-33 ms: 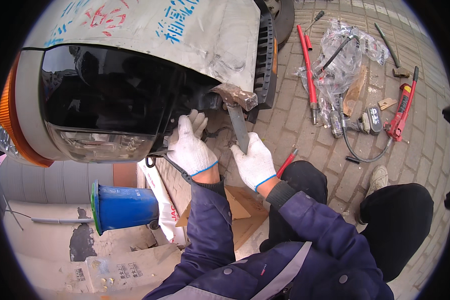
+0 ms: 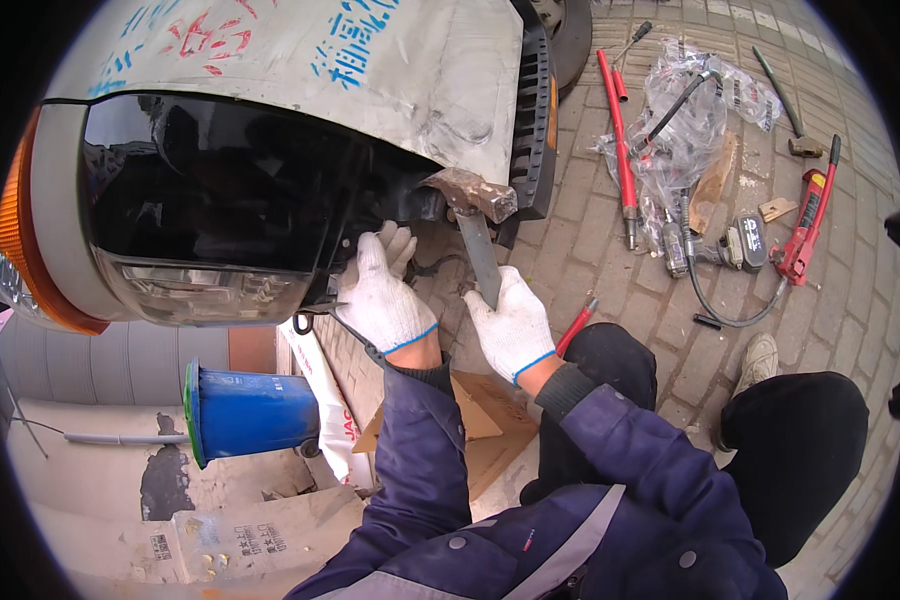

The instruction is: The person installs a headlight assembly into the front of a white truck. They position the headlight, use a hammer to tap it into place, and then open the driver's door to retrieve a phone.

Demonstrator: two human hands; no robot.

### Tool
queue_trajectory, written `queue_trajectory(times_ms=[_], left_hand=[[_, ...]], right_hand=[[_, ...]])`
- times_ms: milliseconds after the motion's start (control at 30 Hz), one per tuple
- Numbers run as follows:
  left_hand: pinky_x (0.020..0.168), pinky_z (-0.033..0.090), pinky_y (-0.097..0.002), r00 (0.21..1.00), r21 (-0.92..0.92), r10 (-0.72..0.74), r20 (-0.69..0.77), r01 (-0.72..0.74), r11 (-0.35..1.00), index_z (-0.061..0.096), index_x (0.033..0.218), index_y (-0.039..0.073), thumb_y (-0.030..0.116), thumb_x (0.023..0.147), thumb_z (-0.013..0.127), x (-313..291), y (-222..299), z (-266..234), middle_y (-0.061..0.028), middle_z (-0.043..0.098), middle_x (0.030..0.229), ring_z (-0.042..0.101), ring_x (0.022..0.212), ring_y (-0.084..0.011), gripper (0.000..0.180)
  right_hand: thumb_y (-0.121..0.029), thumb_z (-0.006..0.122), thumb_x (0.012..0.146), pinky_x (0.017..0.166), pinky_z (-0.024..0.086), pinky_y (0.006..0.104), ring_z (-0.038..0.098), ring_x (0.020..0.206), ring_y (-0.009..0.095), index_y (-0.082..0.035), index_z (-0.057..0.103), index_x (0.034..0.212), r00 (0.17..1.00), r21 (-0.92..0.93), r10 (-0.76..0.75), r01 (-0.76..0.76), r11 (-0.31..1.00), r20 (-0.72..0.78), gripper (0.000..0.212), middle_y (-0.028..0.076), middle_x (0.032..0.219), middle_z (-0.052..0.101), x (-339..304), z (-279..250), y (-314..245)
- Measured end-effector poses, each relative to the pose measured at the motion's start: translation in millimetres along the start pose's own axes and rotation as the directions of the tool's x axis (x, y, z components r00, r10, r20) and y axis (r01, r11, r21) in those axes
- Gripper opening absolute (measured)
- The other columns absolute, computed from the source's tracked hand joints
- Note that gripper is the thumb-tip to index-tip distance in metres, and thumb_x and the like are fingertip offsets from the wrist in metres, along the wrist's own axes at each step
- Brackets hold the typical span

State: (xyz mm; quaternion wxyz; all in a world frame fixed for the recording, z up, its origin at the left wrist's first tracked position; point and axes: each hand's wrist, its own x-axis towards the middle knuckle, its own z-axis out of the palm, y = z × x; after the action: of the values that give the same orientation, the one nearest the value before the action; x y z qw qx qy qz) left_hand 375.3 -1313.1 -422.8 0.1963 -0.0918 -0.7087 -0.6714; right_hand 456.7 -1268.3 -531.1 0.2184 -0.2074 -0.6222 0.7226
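Observation:
My right hand [image 2: 511, 325], in a white knit glove with a blue cuff edge, is closed round the flat grey handle of a hammer [image 2: 475, 192]. The hammer's worn, rusty head is raised beside the corner of the vehicle's pale body panel [image 2: 460, 130]. To the left, my gloved left hand [image 2: 382, 295] reaches in at the edge of the dark headlamp [image 2: 210, 200], fingers curled. What those fingers grip is hidden behind the glove and the lamp's edge. A thin dark bar or strap [image 2: 358, 333] runs past the left wrist; I cannot tell whether I hold it.
On the brick paving at right lie a long red bar [image 2: 618, 150], clear plastic wrapping [image 2: 695, 120], a cordless power tool [image 2: 735, 245], a red hand pump [image 2: 805, 230] with a hose and another hammer [image 2: 803, 146]. A blue bin [image 2: 255, 412] and cardboard [image 2: 505, 430] are at lower left.

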Motion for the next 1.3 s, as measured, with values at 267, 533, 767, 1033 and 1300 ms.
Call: queue_trajectory(times_ms=[267, 533, 767, 1033, 1300], left_hand=[[0.093, 0.066, -0.0409, 0.996, 0.081, 0.031, -0.078, -0.025, 0.996, 0.069, 0.113, -0.018, 0.018, 0.111, 0.061, -2, -2, 9, -0.027, 0.077, 0.113, 0.079, 0.099, -0.0307, 0.037], [0.078, 0.06, -0.0339, 0.994, 0.093, 0.069, -0.091, -0.06, 0.994, 0.065, 0.114, -0.014, 0.022, 0.108, 0.065, 0, -10, 9, -0.0216, 0.075, 0.105, 0.076, 0.088, -0.0254, 0.037], [0.065, 0.051, -0.033, 0.985, 0.031, 0.095, -0.147, -0.091, 0.995, 0.073, 0.087, -0.009, 0.037, 0.107, 0.07, 2, -16, 24, -0.0075, 0.07, 0.08, 0.059, 0.068, -0.0124, 0.051], [0.054, 0.039, -0.0444, 0.948, 0.513, 0.316, 0.043, -0.292, 0.807, 0.073, 0.086, -0.001, 0.04, 0.107, 0.069, 21, -30, 11, -0.0143, 0.049, 0.054, 0.039, 0.052, -0.0214, 0.046], [0.055, 0.047, -0.0459, 0.628, 0.827, 0.616, 0.475, -0.558, -0.068, 0.073, 0.139, 0.019, 0.006, 0.095, 0.069, 27, -33, -7, -0.013, 0.056, 0.06, 0.059, 0.051, -0.0339, 0.046]], right_hand=[[-0.023, 0.073, 0.099, 0.082, 0.059, 0.0542, 0.071, 0.096, 0.051, 0.0, 0.062, 0.114, 0.983, -0.03, -0.116, 0.121, 0.992, 0.143, 0.029, 0.029, 0.106, 0.07, 8, -16, -7], [-0.024, 0.071, 0.1, 0.085, 0.058, 0.0559, 0.069, 0.099, 0.054, 0.003, 0.058, 0.117, 0.969, -0.032, -0.082, 0.092, 0.995, 0.232, 0.034, 0.033, 0.107, 0.069, 15, -20, -10], [-0.024, 0.069, 0.101, 0.088, 0.058, 0.055, 0.069, 0.104, 0.054, 0.002, 0.058, 0.119, 0.961, -0.069, 0.003, 0.017, 0.997, 0.277, 0.034, 0.034, 0.11, 0.069, 17, -24, -19], [-0.025, 0.069, 0.101, 0.091, 0.056, 0.0506, 0.071, 0.107, 0.051, 0.004, 0.056, 0.125, 0.944, -0.058, 0.047, -0.03, 0.998, 0.326, 0.039, 0.033, 0.106, 0.072, 18, -29, -24], [-0.027, 0.071, 0.101, 0.086, 0.057, 0.0531, 0.07, 0.103, 0.052, 0.002, 0.058, 0.122, 0.969, -0.106, 0.02, 0.007, 0.994, 0.246, 0.038, 0.033, 0.104, 0.072, 11, -32, -23]])
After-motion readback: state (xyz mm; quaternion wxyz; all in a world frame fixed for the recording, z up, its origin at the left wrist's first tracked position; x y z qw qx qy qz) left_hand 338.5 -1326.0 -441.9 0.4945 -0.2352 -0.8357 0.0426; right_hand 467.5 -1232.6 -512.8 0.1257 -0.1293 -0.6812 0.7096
